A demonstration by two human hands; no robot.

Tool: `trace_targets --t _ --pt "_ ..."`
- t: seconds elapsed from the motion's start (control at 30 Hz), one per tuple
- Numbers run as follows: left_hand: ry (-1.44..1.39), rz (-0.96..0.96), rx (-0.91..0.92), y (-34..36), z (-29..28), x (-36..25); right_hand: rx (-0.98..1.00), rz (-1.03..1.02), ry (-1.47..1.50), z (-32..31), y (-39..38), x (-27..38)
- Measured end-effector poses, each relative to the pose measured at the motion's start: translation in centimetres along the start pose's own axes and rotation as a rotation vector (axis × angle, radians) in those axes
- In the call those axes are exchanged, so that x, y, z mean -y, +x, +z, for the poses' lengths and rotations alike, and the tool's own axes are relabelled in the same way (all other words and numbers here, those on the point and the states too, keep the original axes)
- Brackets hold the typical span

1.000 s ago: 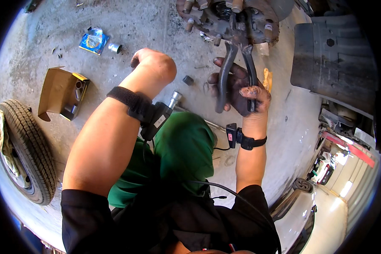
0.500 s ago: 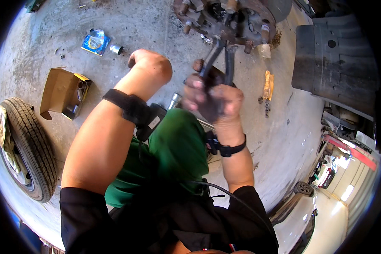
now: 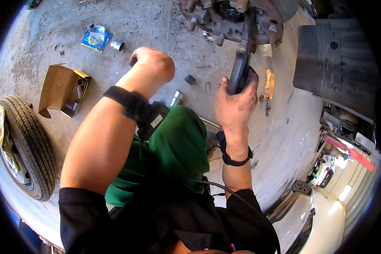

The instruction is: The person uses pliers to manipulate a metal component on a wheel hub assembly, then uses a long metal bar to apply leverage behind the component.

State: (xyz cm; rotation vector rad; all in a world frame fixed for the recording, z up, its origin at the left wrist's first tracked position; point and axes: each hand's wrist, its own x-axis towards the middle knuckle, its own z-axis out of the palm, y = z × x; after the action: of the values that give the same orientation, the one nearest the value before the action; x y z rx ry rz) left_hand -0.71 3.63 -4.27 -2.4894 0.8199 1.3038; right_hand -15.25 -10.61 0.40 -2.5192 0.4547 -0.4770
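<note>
My right hand point(image 3: 237, 103) is wrapped round the dark handles of a pair of pliers point(image 3: 240, 65), which now lie close together. The tool points away from me, its jaws over the face of a rusty wheel hub point(image 3: 261, 37) with several studs, at the top of the view. Whether the jaws grip anything there, I cannot make out. My left hand point(image 3: 150, 61) hangs bent at the wrist above the floor, left of the hub. Its back faces me and most of its fingers are hidden. A small dark block point(image 3: 190, 79) lies on the floor between my hands.
A metal socket point(image 3: 176, 98) lies by my green-trousered knee. Farther left are a blue packet point(image 3: 95, 39), a metal cylinder point(image 3: 117, 45), an open cardboard box point(image 3: 57, 91) and a tyre point(image 3: 31, 148). An orange packet point(image 3: 269, 84) and a dark panel point(image 3: 336, 59) are at right.
My right hand and the pliers have shifted to the right. The handles, spread apart before, are now together. My left hand has barely moved.
</note>
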Motion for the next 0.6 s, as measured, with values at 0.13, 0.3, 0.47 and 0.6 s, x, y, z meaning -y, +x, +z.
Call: trace_targets --t 0.13,0.3,0.47,0.6 --pt "0.02 0.01 -0.039 -0.2 0.0 -0.1 -0.277 -0.205 -0.07 1.4 -0.8 -0.8" --pt "-0.021 -0.006 -0.057 -0.7 0.0 0.1 -0.039 0.045 -0.295 1.7 1.4 -1.1" --pt "0.026 -0.004 -0.042 -0.9 -0.1 0.0 -0.076 0.072 -0.21 1.4 0.9 -0.4" --pt "-0.184 0.141 -0.198 -1.6 -0.3 -0.2 0.117 0.039 -0.13 0.0 1.1 -0.7"
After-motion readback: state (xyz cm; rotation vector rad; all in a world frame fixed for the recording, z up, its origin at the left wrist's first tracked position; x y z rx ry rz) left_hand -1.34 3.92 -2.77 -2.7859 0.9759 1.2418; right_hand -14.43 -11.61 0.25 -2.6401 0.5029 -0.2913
